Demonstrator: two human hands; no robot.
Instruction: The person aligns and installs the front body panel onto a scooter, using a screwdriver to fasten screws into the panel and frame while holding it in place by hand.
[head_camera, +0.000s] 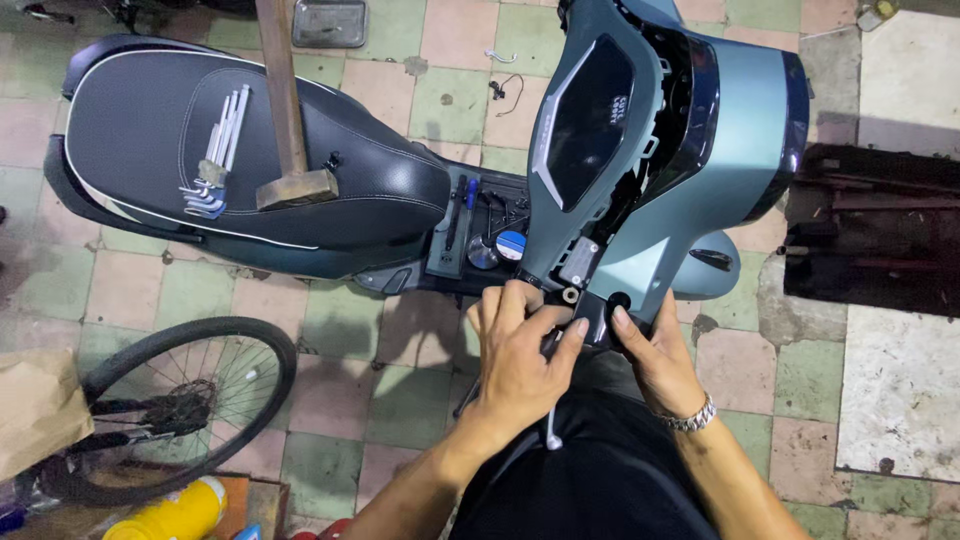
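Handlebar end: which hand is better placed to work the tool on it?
Probably the left hand: it already grips the thin tool against the handlebar end. The right hand only steadies that end.

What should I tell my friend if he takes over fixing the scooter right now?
Left hand: wrapped around a thin metal tool at the scooter's handlebar end.
Right hand: gripping the same handlebar end from the other side.
Handlebar cover: opened up, insides showing.
On the seat: hex keys and a hammer.
Done: cover loosened. Left: the work at the grip end looks unfinished.
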